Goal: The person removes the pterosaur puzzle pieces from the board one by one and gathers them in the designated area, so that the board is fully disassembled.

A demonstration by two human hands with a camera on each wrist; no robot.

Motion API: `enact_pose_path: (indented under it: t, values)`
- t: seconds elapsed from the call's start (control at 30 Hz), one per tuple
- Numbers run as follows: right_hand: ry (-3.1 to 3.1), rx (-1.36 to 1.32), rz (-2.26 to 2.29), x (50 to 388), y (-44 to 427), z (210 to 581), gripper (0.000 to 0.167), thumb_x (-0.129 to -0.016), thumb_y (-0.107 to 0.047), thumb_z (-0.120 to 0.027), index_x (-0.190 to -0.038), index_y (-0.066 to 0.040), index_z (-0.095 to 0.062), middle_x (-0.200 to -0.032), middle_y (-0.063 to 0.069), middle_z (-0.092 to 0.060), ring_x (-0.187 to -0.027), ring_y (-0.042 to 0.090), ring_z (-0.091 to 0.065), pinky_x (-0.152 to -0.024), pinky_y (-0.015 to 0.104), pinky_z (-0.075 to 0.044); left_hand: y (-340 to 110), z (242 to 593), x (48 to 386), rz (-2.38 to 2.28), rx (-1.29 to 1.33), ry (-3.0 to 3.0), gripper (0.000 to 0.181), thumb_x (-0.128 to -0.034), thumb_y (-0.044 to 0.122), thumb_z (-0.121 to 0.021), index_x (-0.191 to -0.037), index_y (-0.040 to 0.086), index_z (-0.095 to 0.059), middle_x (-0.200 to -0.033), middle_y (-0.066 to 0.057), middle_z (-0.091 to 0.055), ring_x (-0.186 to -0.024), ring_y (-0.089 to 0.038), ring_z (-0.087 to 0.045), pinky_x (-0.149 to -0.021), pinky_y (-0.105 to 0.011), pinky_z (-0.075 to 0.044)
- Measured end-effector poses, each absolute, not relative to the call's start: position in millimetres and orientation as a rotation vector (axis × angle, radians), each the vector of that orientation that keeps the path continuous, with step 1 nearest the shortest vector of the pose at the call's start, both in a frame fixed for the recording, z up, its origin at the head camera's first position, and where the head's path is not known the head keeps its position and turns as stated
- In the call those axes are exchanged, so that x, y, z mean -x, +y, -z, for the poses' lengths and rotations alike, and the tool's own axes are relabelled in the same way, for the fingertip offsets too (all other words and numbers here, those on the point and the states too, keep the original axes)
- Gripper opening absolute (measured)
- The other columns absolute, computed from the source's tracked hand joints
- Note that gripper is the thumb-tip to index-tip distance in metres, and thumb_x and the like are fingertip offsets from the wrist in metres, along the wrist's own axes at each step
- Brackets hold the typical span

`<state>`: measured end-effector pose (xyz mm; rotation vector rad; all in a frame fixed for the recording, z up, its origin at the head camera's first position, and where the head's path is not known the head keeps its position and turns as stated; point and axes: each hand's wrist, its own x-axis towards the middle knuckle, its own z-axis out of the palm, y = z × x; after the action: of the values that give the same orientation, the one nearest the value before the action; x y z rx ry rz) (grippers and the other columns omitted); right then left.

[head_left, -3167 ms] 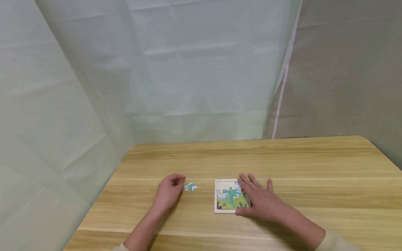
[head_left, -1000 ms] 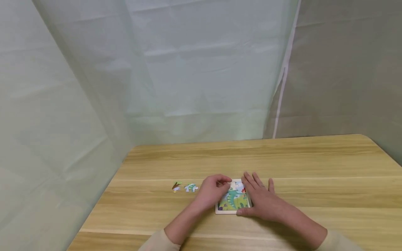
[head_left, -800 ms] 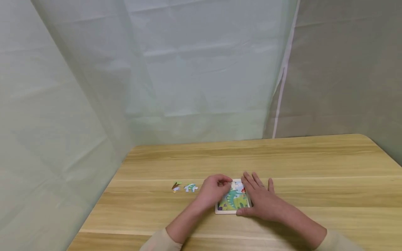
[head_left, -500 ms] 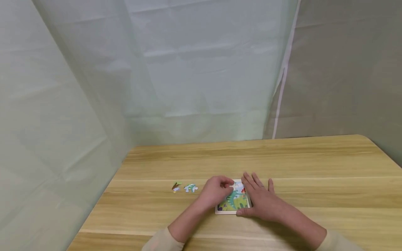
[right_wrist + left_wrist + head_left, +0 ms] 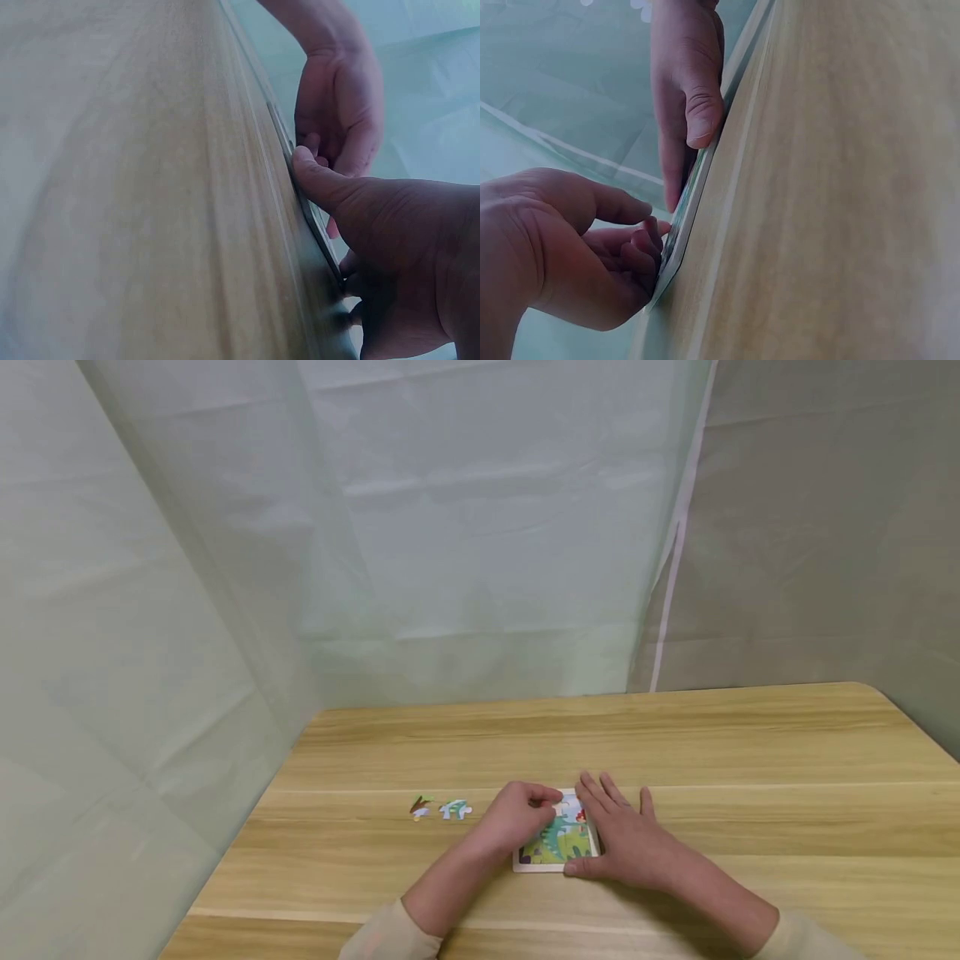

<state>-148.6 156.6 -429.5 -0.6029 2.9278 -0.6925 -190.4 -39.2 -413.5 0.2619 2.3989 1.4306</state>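
Note:
A small square jigsaw puzzle (image 5: 557,842) with a green dinosaur picture lies in a pale tray frame (image 5: 540,867) on the table. My left hand (image 5: 512,817) is over its upper left part, index finger and thumb pinched close together there. The puzzle piece between these fingertips is mostly hidden. My right hand (image 5: 626,839) rests along the frame's right side with fingers spread. Its thumb (image 5: 319,178) touches the front edge, and its fingers reach the far right corner. Left of my left hand lie two loose pieces, one striped green (image 5: 455,810) and one brown and green (image 5: 422,807).
The wooden table (image 5: 712,752) stretches behind and to both sides of the puzzle. Pale cloth curtains (image 5: 480,568) hang beyond its back edge and along the left.
Since the oldest frame, my left hand has moved right from the loose pieces to the tray, uncovering the brown piece. Lately its fingertips have shifted slightly right. My right hand stays almost still.

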Motion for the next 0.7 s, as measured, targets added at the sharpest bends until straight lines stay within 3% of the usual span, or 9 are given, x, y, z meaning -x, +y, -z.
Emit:
enact_pose_path:
  t: [0.27,0.7]
  values:
    - [2.936,0.595,0.692,147.4,156.8,428.4,0.115,-0.077,-0.072,-0.071,-0.156,0.002,-0.031,-0.164,0.016,-0.024,-0.150,0.041,-0.017,-0.103,0.082,-0.006,-38.3,412.2,189.5,-1.497,-0.210,2.348,0.022,-0.0955,0.002,-0.062,-0.114,0.005,-0.074,-0.114,-0.008,-0.067,-0.096,-0.019,-0.059,-0.086,-0.037,-0.050]
    - [2.930,0.587,0.703,148.6,156.3,428.6,0.117,-0.077,-0.074,-0.070,-0.157,0.000,-0.029,-0.165,0.015,-0.024,-0.151,0.040,-0.016,-0.104,0.081,-0.005,-30.6,413.2,186.2,-1.517,-0.298,2.488,0.019,-0.0895,0.008,-0.074,-0.108,0.006,-0.071,-0.092,0.002,-0.068,-0.088,-0.012,-0.060,-0.083,-0.034,-0.051]
